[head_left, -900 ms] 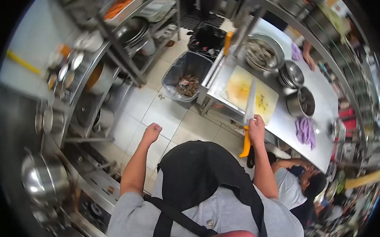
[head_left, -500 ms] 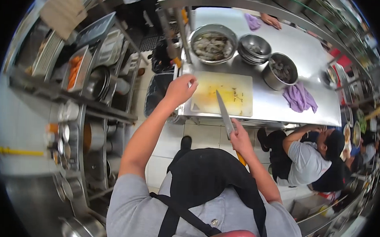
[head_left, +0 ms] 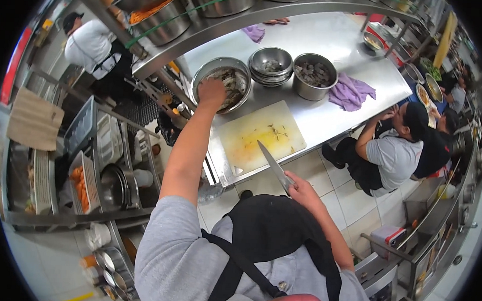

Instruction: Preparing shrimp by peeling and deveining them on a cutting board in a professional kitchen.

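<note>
My left hand (head_left: 212, 93) reaches down into a large steel bowl (head_left: 205, 69) at the far left of the table. Its fingers are hidden among the raw, unpeeled-looking shrimp (head_left: 234, 91) there. My right hand (head_left: 302, 192) is closed round a chef's knife (head_left: 272, 164). The blade points away from me, with its tip over the near part of the pale cutting board (head_left: 238, 161). Dark scraps (head_left: 277, 131) and a yellowish wet stain lie on that board. Behind it stand a stack of steel bowls (head_left: 271, 79) with some shrimp in the top one, and a steel pot (head_left: 313, 93) holding greyish shrimp.
A purple cloth (head_left: 352, 93) lies right of the pot, another (head_left: 253, 33) at the table's far side. An overhead steel shelf (head_left: 225, 27) crosses above the table. A person in grey (head_left: 394, 154) sits close on the right; racks with a carrot basket (head_left: 83, 184) stand left.
My left hand has moved from beside the board's left edge into the shrimp bowl. My right hand keeps its hold on the knife. The view has turned, so the table appears tilted.
</note>
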Action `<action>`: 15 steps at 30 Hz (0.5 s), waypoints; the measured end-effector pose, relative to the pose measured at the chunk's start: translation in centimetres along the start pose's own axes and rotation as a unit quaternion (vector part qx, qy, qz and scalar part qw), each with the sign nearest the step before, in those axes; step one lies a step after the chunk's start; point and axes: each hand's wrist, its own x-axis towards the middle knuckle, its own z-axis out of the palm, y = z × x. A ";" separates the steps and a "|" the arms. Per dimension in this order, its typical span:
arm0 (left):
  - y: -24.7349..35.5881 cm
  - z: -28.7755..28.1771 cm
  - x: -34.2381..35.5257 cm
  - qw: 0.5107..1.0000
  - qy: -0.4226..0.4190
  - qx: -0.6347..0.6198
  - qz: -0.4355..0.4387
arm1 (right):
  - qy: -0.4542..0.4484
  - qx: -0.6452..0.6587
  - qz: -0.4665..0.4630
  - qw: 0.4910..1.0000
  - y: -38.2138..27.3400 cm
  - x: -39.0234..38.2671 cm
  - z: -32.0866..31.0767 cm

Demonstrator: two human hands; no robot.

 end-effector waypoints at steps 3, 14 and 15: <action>-0.5 -0.9 0.5 0.999 0.012 -0.022 -0.026 | -0.012 -0.008 -0.003 1.000 0.2 0.5 0.7; 23.0 -2.1 4.6 0.925 -0.029 -0.263 0.272 | -0.034 -0.047 -0.102 0.993 2.2 2.0 -0.3; 24.8 -2.4 4.0 0.933 -0.103 -0.259 0.228 | -0.047 -0.056 -0.105 0.992 2.8 2.2 -0.5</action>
